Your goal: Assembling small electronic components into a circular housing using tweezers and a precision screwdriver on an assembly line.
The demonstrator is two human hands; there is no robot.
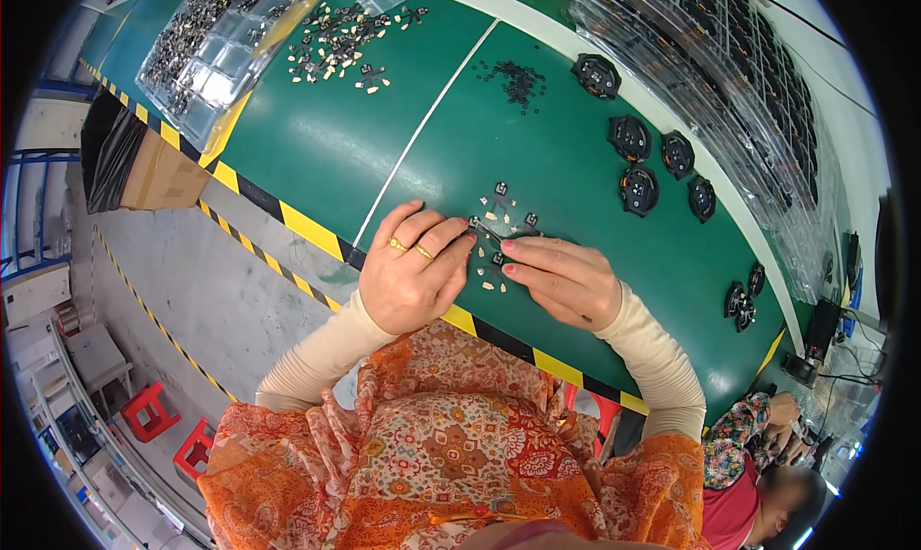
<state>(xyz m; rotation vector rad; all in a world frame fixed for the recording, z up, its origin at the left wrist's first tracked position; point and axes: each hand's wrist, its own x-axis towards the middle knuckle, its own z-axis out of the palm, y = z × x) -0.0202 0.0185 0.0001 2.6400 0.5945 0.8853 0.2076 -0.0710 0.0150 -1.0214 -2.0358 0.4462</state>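
My left hand (414,267), with two gold rings, is closed in a pinch near the front edge of the green table. A small dark part with a thin strip (487,232) runs between its fingertips and those of my right hand (566,281), which is pinched from the other side. The part's exact kind is too small to tell. Close to my fingertips lie similar small black parts with pale tabs: one beyond them (500,200), another (531,221) to the right, and one nearer me (494,274).
Farther back are a pile of black-and-pale parts (336,46), a heap of tiny black pieces (518,83) and a clear compartment tray (206,80). Round black housings (638,187) lie right, before stacked clear trays (710,99). Another person (743,492) sits at the lower right.
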